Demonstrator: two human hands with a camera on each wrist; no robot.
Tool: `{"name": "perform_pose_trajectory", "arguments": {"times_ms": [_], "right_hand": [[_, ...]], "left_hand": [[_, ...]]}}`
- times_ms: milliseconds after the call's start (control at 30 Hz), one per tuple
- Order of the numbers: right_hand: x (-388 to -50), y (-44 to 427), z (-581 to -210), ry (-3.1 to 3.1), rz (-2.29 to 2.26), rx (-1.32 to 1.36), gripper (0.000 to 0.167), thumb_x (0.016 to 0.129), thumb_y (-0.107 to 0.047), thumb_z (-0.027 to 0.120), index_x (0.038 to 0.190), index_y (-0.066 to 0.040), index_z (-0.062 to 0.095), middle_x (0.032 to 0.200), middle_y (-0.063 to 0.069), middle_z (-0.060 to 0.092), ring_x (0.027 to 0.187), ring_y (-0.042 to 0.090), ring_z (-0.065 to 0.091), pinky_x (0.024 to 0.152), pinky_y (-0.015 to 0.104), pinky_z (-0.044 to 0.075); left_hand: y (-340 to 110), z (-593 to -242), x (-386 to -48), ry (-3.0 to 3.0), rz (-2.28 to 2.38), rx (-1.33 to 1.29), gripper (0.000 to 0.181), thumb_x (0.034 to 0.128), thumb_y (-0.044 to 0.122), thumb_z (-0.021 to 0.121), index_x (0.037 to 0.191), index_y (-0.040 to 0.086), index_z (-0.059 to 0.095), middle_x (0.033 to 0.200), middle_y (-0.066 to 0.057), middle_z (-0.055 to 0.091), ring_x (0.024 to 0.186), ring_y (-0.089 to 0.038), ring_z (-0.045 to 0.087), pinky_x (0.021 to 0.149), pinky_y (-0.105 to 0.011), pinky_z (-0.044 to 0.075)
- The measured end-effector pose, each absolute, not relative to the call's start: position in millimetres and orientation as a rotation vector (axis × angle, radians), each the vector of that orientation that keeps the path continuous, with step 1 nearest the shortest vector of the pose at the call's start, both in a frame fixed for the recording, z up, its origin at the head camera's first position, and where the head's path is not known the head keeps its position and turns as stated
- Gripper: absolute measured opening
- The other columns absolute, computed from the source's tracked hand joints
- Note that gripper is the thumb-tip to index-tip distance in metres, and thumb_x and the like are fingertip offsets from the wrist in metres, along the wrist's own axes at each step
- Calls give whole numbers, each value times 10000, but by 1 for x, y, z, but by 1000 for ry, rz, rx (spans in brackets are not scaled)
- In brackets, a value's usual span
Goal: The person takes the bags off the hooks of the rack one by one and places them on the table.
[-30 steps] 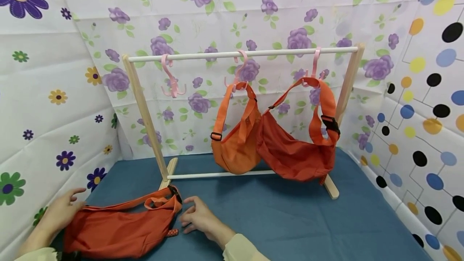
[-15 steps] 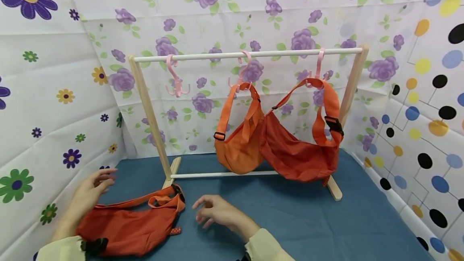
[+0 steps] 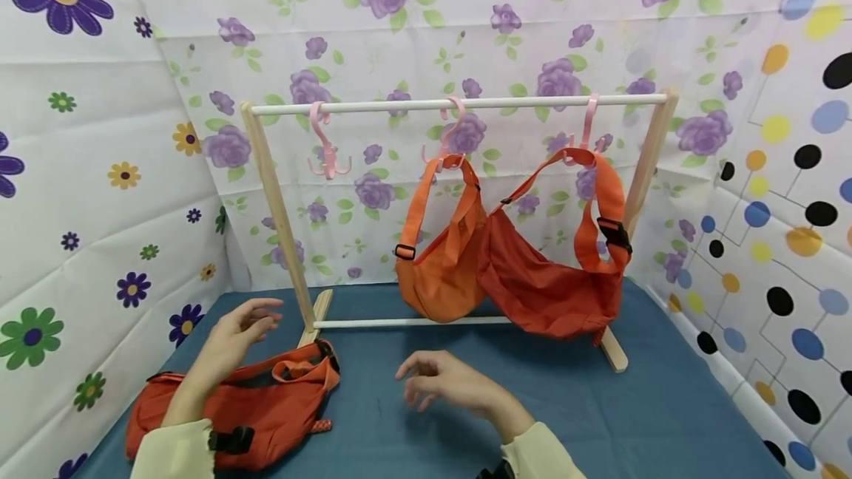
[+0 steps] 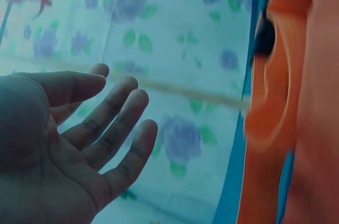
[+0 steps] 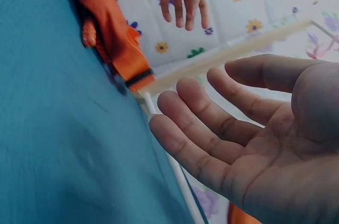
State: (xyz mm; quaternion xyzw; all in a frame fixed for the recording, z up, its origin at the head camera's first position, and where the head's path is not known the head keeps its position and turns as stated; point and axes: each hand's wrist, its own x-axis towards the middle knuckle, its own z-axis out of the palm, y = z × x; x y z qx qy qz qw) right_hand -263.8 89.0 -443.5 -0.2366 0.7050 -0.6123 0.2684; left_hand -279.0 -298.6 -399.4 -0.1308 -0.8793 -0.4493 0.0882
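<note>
A red-orange shoulder bag [image 3: 259, 412] with an orange strap lies on the blue cloth at the front left. My left hand [image 3: 234, 336] hovers above it, fingers relaxed and holding nothing; the forearm hides part of the bag. In the left wrist view the palm [image 4: 58, 144] is bare, and the bag's strap [image 4: 275, 102] shows at the right. To the right of the bag, my right hand [image 3: 452, 383] is over the cloth with loosely bent fingers and nothing in them. An orange bag [image 3: 439, 279] and a red bag [image 3: 552, 287] hang from the rack.
The wooden rack carries a white rail [image 3: 379, 105]. On it are a pink hook [image 3: 326, 146] at the left with no bag, and two more pink hooks bearing the hanging bags. Patterned sheets stand behind and on both sides of the blue cloth [image 3: 566, 420].
My left hand has come off the lying bag's left end and moved right and up. My right hand has drawn away from the bag to the right. The view has shifted slightly.
</note>
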Motion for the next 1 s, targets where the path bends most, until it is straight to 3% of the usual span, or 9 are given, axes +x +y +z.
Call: {"name": "perform_pose_trajectory", "arguments": {"times_ms": [233,400,533,767,1000], "right_hand": [[-262,117,-439,1924,-1678,-623,243,1064,-172,605,1252,-30,662,1019,174,706,1001,363,688,916,611,540],[-266,129,-442,1944,-1719,-585,242,1061,-167,599,1247,-21,652,1004,157,712,978,342,693,888,553,568],[-266,138,-440,1958,-1742,-561,241,1065,-168,601,1250,-22,653,999,148,709,985,355,692,906,569,560],[-269,153,-430,1992,-1817,-595,262,1072,-175,599,1273,-14,647,1016,159,699,1017,417,685,925,582,551],[-270,168,-426,2057,-1847,-568,258,1066,-206,619,1256,-39,670,1013,156,705,983,360,699,930,608,540]], "left_hand": [[-256,-396,-281,-2594,-1422,-553,332,1100,158,549,1415,66,595,1243,-145,686,1059,-145,677,900,-317,571],[-239,-395,-282,-2590,-1461,-621,322,1096,154,555,1405,76,604,1239,-131,682,1095,-294,671,895,-298,570],[-227,-393,-283,-2605,-1484,-627,311,1095,163,560,1396,106,613,1224,-130,680,1079,-284,671,887,-280,561],[-207,-386,-284,-2626,-1472,-667,292,1093,199,571,1373,143,628,1211,-108,685,1117,-332,660,940,-421,557],[-193,-382,-287,-2606,-1454,-723,286,1089,191,576,1365,144,638,1234,-116,683,1096,-242,669,929,-338,550]]}}
